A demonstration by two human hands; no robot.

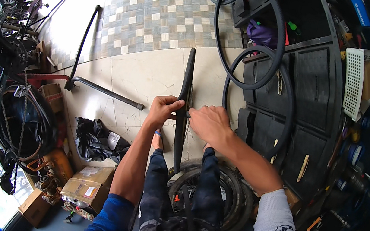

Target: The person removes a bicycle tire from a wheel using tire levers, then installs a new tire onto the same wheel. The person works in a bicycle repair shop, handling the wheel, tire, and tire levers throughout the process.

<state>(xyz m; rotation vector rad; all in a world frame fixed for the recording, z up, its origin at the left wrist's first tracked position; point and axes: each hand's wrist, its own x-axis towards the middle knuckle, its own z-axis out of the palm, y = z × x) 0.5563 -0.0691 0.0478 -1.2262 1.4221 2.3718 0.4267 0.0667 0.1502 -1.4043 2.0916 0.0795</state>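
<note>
A bicycle wheel with a black tyre stands upright in front of me, seen almost edge-on, with a few spokes showing along its right side. On its left side, my left hand is closed at mid-height, the thumb lying against the tyre. My right hand is closed at the wheel's centre from the right, its fingers round a small dark part near the hub. The hub itself is mostly hidden by the tyre and my fingers.
Loose tyres hang by a black cabinet at right. More wheels lie by my legs. At left are a black stand, a black plastic bag, a cardboard box and a bicycle with a dangling chain.
</note>
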